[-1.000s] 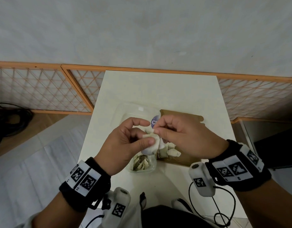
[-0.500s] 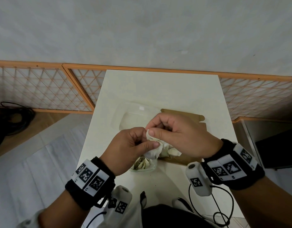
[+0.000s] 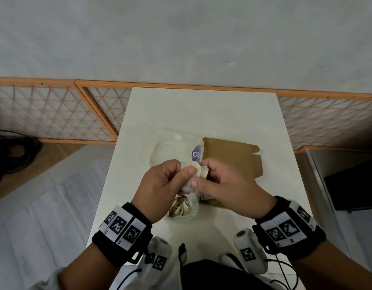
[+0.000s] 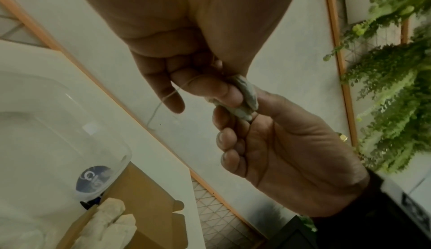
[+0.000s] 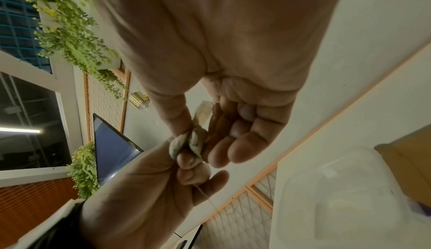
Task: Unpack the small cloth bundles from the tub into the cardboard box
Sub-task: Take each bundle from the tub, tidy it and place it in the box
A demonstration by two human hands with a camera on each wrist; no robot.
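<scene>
**A:** Cloth bundle [image 3: 191,174] first. Where is it?

**B:** I see it up in the air, pinched between both hands. My left hand [image 3: 160,189] has thumb and fingers curled on its left side. My right hand [image 3: 225,191] pinches its right side. So each grip is grasping the bundle.

**A:** What is under it?

**B:** The tub [image 3: 182,209] with more bundles, on the tabletop [image 3: 202,114].

**A:** And the cardboard box [image 3: 233,158]?

**B:** Just right of the tub, a bit farther. I think the right hand is nearer, so the bundle should go right.
</scene>
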